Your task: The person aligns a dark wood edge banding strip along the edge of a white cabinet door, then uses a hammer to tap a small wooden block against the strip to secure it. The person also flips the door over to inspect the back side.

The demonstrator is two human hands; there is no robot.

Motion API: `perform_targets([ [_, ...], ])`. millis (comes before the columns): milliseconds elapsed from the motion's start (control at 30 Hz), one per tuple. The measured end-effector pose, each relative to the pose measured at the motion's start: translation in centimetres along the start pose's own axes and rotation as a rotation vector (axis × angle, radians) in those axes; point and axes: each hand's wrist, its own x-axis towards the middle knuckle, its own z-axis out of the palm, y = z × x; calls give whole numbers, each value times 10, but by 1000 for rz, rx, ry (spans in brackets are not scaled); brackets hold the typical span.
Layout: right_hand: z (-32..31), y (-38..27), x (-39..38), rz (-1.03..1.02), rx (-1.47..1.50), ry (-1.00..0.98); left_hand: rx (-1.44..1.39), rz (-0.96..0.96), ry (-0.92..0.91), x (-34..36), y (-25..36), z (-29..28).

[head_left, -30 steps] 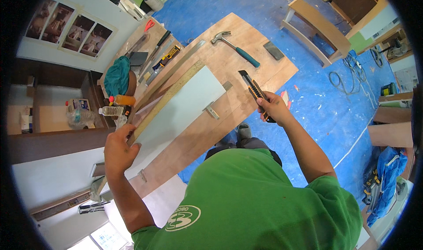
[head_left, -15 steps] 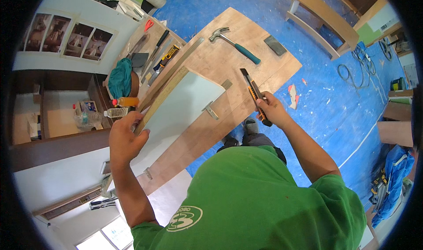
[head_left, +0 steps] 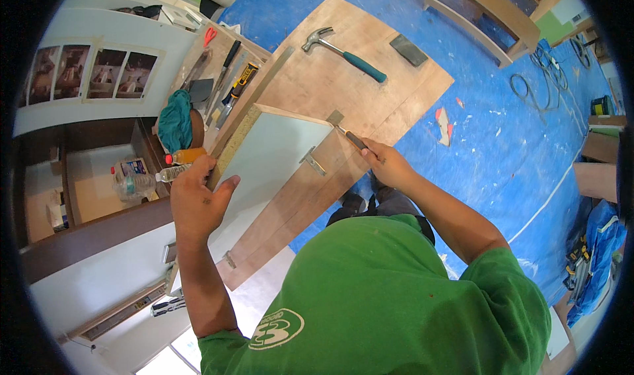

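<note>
A light blue-white cabinet door panel stands on its edge on a plywood worktop, its raw chipboard edge showing. Two metal hinges are fitted along its right side, the nearer hinge to the corner being. My left hand grips the panel's left edge, fingers over the chipboard and thumb on the face. In my right hand is a utility knife with a black and orange handle. Its tip is at the panel's far right corner, beside a small brown tab; whether it touches cannot be made out.
A claw hammer and a dark grey flat block lie on the worktop. Left of it are a chisel, a teal cloth and bottles. Blue sheeting covers the floor; a wooden bench-like frame stands at far right.
My right hand has brought the knife left and down, from being raised beside the panel to the panel's corner. My left hand stays on the panel's edge; the view has shifted slightly.
</note>
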Motion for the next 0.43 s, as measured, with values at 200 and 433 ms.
perform_targets([
  [200,-4,-8,10,-9,-49,-21,21,-16,-42,5,-1,-1],
  [433,1,0,18,-5,-112,-29,-59,-51,-30,6,-2,0],
])
